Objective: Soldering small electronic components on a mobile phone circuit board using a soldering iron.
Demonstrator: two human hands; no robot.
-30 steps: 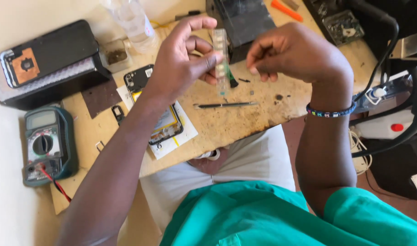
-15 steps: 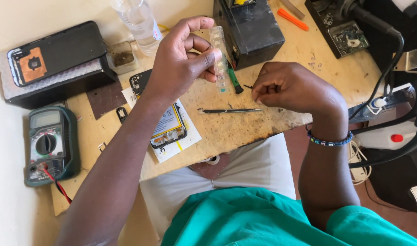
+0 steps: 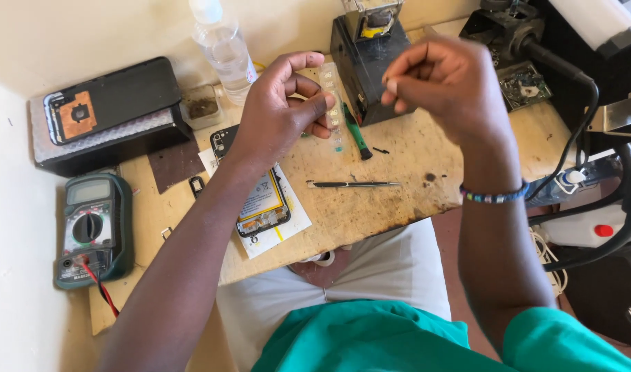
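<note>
Both hands are up over the wooden board [image 3: 370, 207].
My left hand [image 3: 281, 114] grasps a clear plastic strip [image 3: 333, 103] upright between thumb and fingers. My right hand [image 3: 443, 86], just beside it, has its fingertips pinched together; I cannot tell if something is inside.

Left hand [image 3: 281, 114] raised over bench [image 3: 391, 200], pinching parts strip [image 3: 334, 103] upright. Right hand [image 3: 443, 83] right of strip, apart from it. Tweezers [image 3: 353, 184] flat on bench below and between hands. Screwdriver [image 3: 357, 133] just right of strip. Opened phone [image 3: 260, 200] under left wrist. Multimeter [image 3: 91, 231] far left of left forearm. Bottle [image 3: 222, 45] behind left hand.
</note>
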